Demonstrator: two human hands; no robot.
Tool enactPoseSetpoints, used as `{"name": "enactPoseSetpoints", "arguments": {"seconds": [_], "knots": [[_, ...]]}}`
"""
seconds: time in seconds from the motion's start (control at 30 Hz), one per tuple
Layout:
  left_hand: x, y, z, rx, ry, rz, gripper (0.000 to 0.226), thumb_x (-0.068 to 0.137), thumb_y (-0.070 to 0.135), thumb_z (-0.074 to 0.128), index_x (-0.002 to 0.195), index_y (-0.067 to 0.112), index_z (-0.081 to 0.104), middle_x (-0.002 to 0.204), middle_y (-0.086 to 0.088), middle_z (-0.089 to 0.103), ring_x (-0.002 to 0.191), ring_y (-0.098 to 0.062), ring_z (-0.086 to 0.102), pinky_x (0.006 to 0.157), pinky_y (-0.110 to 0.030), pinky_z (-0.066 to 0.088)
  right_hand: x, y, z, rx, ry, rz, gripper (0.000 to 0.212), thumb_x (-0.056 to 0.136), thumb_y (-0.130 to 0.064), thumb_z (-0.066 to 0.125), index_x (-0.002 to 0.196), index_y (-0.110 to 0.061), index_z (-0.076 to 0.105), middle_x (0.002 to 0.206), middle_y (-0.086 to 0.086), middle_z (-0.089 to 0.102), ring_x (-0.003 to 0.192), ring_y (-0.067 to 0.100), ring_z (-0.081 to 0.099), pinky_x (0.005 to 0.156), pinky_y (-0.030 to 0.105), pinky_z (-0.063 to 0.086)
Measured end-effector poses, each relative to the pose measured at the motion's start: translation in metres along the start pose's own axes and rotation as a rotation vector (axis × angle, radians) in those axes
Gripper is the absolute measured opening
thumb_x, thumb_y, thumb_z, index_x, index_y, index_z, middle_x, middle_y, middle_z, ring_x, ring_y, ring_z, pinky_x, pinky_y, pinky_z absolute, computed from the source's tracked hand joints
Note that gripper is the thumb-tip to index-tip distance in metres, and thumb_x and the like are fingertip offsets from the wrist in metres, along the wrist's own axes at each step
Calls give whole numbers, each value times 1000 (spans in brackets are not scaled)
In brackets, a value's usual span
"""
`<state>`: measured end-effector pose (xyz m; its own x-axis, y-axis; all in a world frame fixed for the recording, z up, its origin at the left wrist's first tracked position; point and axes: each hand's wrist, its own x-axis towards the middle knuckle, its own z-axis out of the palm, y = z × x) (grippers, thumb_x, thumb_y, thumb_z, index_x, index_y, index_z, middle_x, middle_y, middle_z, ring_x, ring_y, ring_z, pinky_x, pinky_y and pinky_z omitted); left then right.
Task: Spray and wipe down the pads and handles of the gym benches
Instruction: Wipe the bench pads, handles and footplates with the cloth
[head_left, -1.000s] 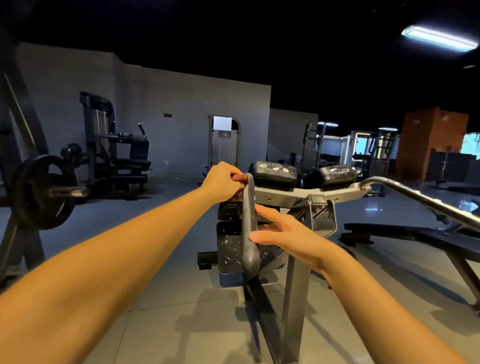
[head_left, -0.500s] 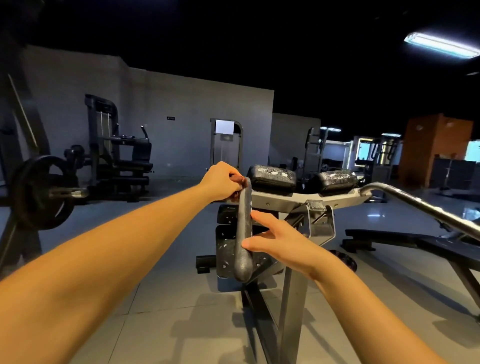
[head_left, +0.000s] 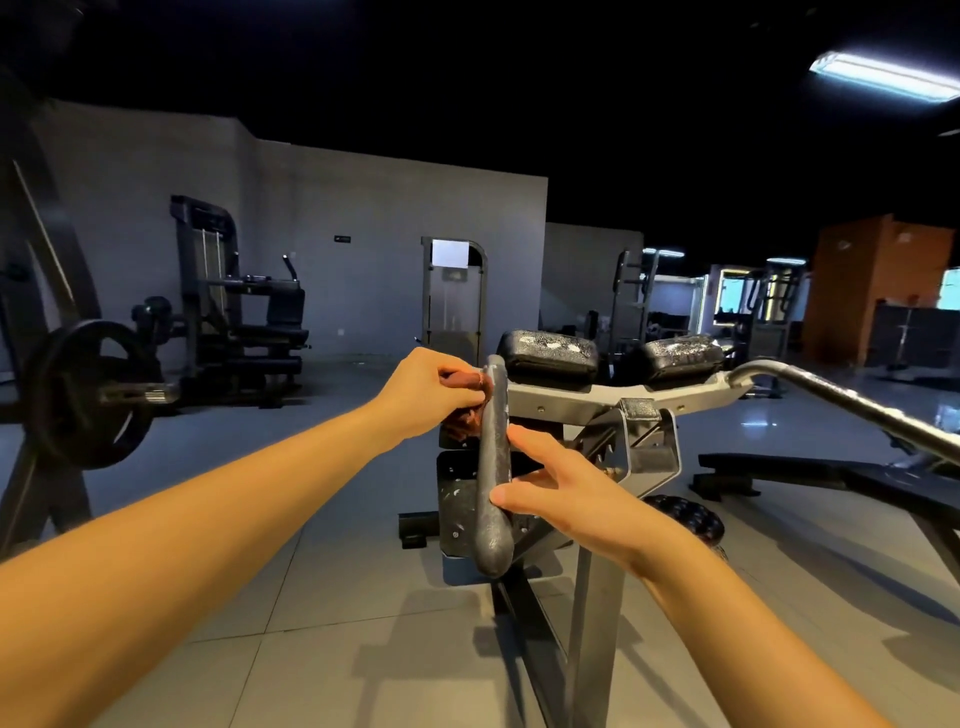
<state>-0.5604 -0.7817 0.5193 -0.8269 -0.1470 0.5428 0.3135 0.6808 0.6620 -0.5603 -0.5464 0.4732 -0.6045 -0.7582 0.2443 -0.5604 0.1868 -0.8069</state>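
- My left hand (head_left: 426, 392) has slipped slightly down and away from the top of the handle (head_left: 493, 467).
- More of the brown cloth (head_left: 467, 418) now shows, bunched against the handle's upper part with a fold hanging below my knuckles.
- The handle's lower end sits lower in my view.

- Nothing on show here can actually be read.
- There's a small dark plaque (head_left: 342, 239) on the grey wall (head_left: 374, 197), far too small to make out any letters.
- A white sheet (head_left: 450, 253) sits at the top of the far machine (head_left: 481, 306). It's a bright blank patch and no print can be made out.
- No brand or number shows clearly on any other gear, which is all dim and blurred.
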Motion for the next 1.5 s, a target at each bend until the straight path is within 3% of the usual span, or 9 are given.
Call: {"name": "enactPoseSetpoints", "arguments": {"seconds": [0.27, 0.37, 0.57, 0.73, 0.83, 1.07, 1.2, 1.33, 1.5], "knots": [[73, 9, 5, 355, -28, 55, 12, 95, 18, 70, 102, 13, 79, 97, -4, 74, 91, -18, 69, 84, -33, 59, 3, 13, 2, 7, 14, -27, 72, 94, -39, 70, 151, -50, 28, 137, -39, 37, 122, 2, 57, 101, 23, 47], [54, 17, -3, 392, -114, 95, 14, 96, 18, 69, 105, 12, 78, 98, 0, 71, 85, -11, 65, 85, -34, 57, 3, 12, 2, -7, 26, -26, 80, 92, -42, 72, 157, -43, 26, 149, -28, 36, 124, 3, 56, 108, 31, 46], [-13, 37, -20, 404, -321, 168, 10, 94, 19, 74, 101, 15, 78, 97, 6, 65, 85, -13, 67, 70, -19, 53, -3, 2, 5, 8, 40, -35, 68, 95, -32, 69, 151, -43, 32, 146, -21, 40, 114, 4, 62, 89, 19, 53], [29, 42, -4, 540, -168, 167, 23, 92, 11, 70, 69, 10, 65, 83, 6, 65, 76, -9, 59, 72, -30, 45, -3, 2, 5, 52, 38, -28, 75, 94, -33, 70, 157, -36, 28, 136, -28, 45, 108, -2, 65, 85, 17, 51], [66, 28, 4, 541, -95, 82, 16, 91, 8, 68, 78, 14, 74, 94, -6, 75, 86, -20, 67, 80, -40, 56, 1, 10, 5, 63, 37, -36, 79, 94, -36, 70, 159, -39, 25, 130, -37, 44, 110, -6, 63, 88, 18, 49], [32, 35, -13, 501, -261, 177, 15, 93, 15, 72, 98, 1, 75, 91, 9, 65, 81, -9, 63, 66, -8, 45, 0, 9, 8, 104, 33, -88, 57, 95, -29, 70, 133, -60, 39, 136, -27, 47, 107, -3, 65, 85, 12, 52], [0, 49, -22, 484, -435, 172, 10, 93, 20, 74, 102, 21, 77, 93, 14, 66, 82, 6, 64, 70, -7, 50, 1, 12, 7, 98, 54, -85, 59, 94, -32, 72, 138, -55, 40, 144, -17, 47, 115, 10, 62, 95, 23, 53], [24, 46, -3, 564, -225, 165, 5, 94, 17, 72, 92, 21, 76, 89, 11, 69, 82, -8, 64, 71, -20, 48, 3, 16, 5, 88, 41, -93, 51, 96, -27, 69, 120, -61, 40, 132, -12, 56, 108, 13, 67, 78, 9, 51], [30, 42, 2, 515, -96, 37, 10, 94, 13, 70, 99, 9, 77, 89, -3, 71, 79, -19, 66, 78, -36, 56, 2, 15, 6, 47, 39, -87, 53, 97, -26, 67, 126, -56, 35, 127, -21, 54, 97, -4, 67, 74, 7, 50]]}}
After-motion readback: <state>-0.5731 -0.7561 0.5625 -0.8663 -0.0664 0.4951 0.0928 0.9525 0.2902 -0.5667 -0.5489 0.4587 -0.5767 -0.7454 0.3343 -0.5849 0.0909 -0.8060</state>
